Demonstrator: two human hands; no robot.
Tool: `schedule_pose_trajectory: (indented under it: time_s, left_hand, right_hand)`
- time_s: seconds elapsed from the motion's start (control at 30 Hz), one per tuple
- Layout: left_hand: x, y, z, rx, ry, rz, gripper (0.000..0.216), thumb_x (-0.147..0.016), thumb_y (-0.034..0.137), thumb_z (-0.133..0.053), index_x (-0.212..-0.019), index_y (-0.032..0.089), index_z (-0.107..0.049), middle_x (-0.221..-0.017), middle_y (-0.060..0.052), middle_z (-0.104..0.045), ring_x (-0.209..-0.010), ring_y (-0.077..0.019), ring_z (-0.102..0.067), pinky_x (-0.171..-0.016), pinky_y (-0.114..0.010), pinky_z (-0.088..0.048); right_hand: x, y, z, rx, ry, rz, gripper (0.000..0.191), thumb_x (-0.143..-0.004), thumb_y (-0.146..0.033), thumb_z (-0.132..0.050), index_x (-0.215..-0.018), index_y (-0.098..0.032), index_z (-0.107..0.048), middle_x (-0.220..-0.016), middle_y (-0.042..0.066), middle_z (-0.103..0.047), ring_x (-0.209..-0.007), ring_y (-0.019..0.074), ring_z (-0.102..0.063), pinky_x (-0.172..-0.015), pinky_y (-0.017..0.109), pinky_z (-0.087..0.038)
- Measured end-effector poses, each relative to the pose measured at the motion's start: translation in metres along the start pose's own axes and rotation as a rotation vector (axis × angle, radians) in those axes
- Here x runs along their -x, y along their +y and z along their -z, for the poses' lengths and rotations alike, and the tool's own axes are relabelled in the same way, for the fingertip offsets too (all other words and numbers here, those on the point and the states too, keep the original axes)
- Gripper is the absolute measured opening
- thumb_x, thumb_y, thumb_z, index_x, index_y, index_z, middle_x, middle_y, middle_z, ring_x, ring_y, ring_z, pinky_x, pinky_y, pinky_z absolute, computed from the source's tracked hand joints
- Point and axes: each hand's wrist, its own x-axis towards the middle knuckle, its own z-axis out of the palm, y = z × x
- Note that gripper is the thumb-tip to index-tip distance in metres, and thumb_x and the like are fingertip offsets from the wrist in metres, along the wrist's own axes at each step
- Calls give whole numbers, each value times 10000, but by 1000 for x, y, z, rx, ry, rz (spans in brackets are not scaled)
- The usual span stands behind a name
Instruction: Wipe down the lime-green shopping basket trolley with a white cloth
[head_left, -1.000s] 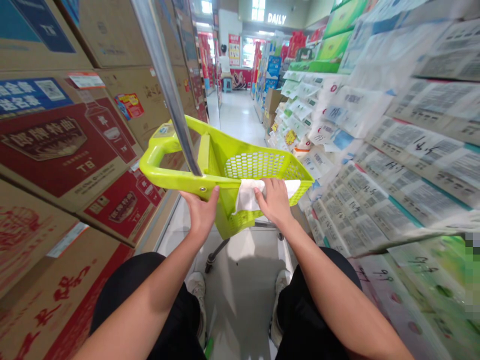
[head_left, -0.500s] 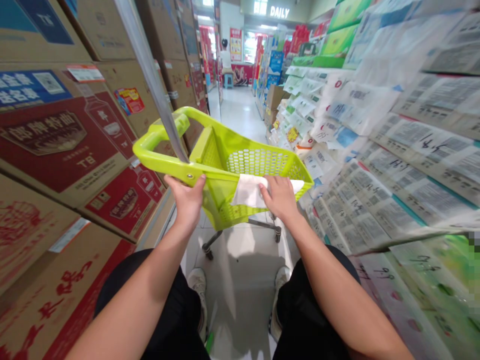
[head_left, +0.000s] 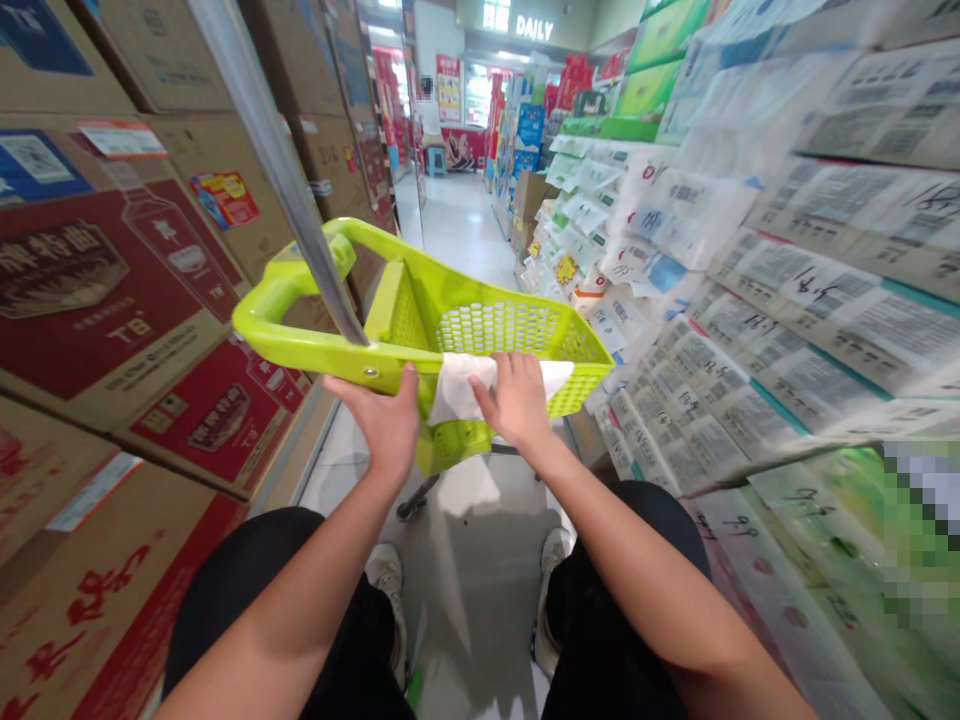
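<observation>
A lime-green plastic shopping cart [head_left: 390, 372] with a perforated basket stands before me, slightly tilted, its handle end to the left. My left hand [head_left: 377, 415] grips its near side below the handle, thumb on the outer face and fingers underneath. Draped over the near rim is a white cloth [head_left: 454, 385]; my right hand [head_left: 519, 398] presses it there, fingers over the rim and thumb on the outside. The cloth's far end reaches past my fingers along the rim. What lies under my right palm is hidden.
Stacked cardboard cartons [head_left: 112, 270] line the left side. A metal pole [head_left: 285, 160] slants across in front of the cart handle. Packs of tissues [head_left: 787, 300] are piled along the right. Down the aisle a person sits on a blue stool [head_left: 436, 160].
My right hand and the cloth have slid left along the rim, closer to my left hand. The cart has shifted left in view, and my left hand keeps its grip.
</observation>
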Motion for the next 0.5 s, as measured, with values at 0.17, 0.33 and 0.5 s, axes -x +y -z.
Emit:
schedule_pose_trajectory:
  time_s: [0.17, 0.33, 0.5]
  left_hand:
    - [26, 20, -11, 7, 25, 45, 1138, -745, 334, -803, -1584, 70, -81, -1668, -285, -240, -1593, -315, -249, -1326, -428, -145]
    - [8, 18, -12, -50, 37, 49, 1159, -708, 323, -818, -1587, 61, -109, -1665, -294, -251, -1592, -335, -256, -1326, -433, -144]
    - [-28, 2, -6, -63, 85, 30, 1065, -713, 255, -790, -1541, 46, -155, -1610, -294, -349, -1508, -339, -397, -1305, -471, -250]
  right_hand:
    - [-5, -32, 6, -120, 49, 54, 523, -1059, -545, -401, -1316, -127, -581, -1197, 170, -617, -1140, 323, -506, -1088, 481, -366]
    - [-7, 2, 10, -77, -32, 115, 545, -1083, -561, -337, -1379, -168, -571, -1185, 147, -639, -1117, 308, -527, -1042, 444, -384]
    - [-6, 49, 5, 84, -48, -3, 512, -1091, -531, -322, -1234, -169, -655, -1098, 146, -662, -1071, 302, -540, -1020, 422, -365]
